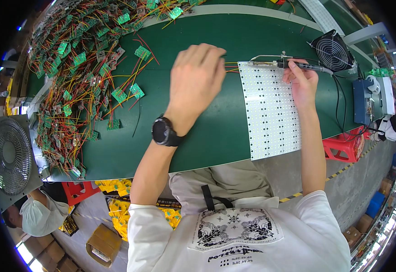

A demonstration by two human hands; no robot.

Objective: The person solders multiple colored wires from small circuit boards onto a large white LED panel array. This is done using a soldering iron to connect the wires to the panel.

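Beneath your hands spreads 1 green bench (152,156). Left of your left hand (195,75) lies 1 pile of wired circuit boards (80,86), too tangled to count. Below your hands, your white shirt (316,240) carries 1 dark print with lettering and figures. Between your hands, reaching under your right hand (303,84), lies 1 white panel (270,113) with rows of tiny squares, too many to count. You have 2 fans: 1 grey fan (11,154), far left of your left hand, and 1 smaller black fan (334,52), beyond your right hand to the right. Farther right of that hand stands 1 blue box (361,104). Your right fingers pinch 1 soldering iron (316,68), its front end pointing left over the panel's far edge. Your left hand is curled, fingers together, with 1 black watch (161,131) on the wrist. At least 4 green boards (136,90) stand out at the pile's edge facing that hand. At least 2 thin wires (232,71) run from the panel's far left corner to your left fingers; I cannot tell whether you pinch them
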